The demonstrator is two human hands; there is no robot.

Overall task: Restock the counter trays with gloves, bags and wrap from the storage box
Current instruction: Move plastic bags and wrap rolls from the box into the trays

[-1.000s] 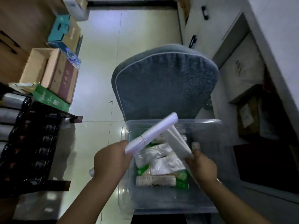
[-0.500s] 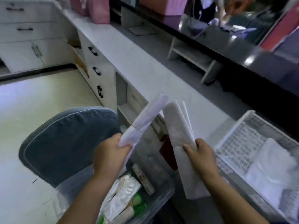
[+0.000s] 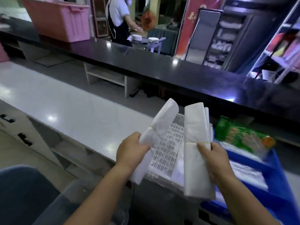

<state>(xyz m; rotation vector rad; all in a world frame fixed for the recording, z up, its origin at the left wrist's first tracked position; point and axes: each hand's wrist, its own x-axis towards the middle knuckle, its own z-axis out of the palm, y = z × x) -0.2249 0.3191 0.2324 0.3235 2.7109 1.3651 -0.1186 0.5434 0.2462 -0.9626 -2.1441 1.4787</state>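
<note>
The left hand point(image 3: 132, 151) grips a rolled bundle of white plastic bags point(image 3: 162, 120), its fingers curled round the lower part just under a thin yellow rubber band. The roll tilts up to the right. The right hand point(image 3: 214, 161) pinches a flat folded bundle of white plastic bags point(image 3: 194, 125), thumb across the front at its own yellow band, and this bundle stands nearly upright. The two bundles are side by side, close but apart, in the air above a white perforated plastic tray point(image 3: 167, 153). Just right of it sits a blue plastic tray point(image 3: 276, 171) holding green printed packets point(image 3: 240, 135) and clear-wrapped stock too blurred to identify. The trays lie at the right end of a glossy white countertop point(image 3: 65, 111). Behind it runs a higher black counter point(image 3: 162, 67) bearing a pink plastic crate point(image 3: 60, 20). Beyond that, a person in a white top and dark apron point(image 3: 117, 18) stands by stacked plates. A grey padded chair back point(image 3: 24, 192) is cut off at the lower left corner, and the bundles hide much of the white tray.
</note>
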